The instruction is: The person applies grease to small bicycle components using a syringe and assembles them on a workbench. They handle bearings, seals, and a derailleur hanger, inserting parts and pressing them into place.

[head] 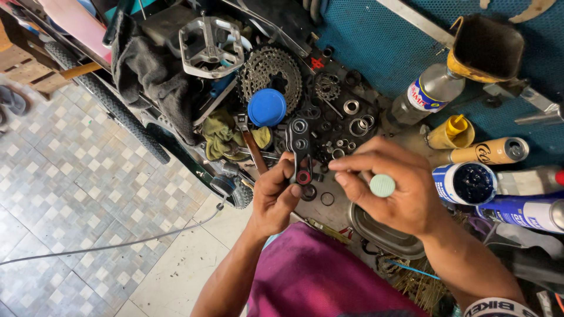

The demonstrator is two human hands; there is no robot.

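My hands on a black derailleur cage plate over the cluttered tabletop.

My left hand (pixel 275 196) pinches the black cage plate (pixel 300 151) at its lower end, thumb beside the red-ringed hole, the plate standing upright between my hands. My right hand (pixel 392 189) is curled, its fingertips (pixel 339 165) pressed together just beside the plate at 3 o'clock, and a pale green round cap (pixel 382 185) is tucked between its fingers. At 12 o'clock from the plate lie a blue round lid (pixel 267 107) and a toothed cassette (pixel 271 70); loose rings and bearings (pixel 356 124) are scattered at 1 o'clock. An open tub of dark grease (pixel 470 183) lies at 3 o'clock, well beyond my right hand. A silver flat pedal (pixel 210 47) sits at 11 o'clock on a dark rag (pixel 150 73).
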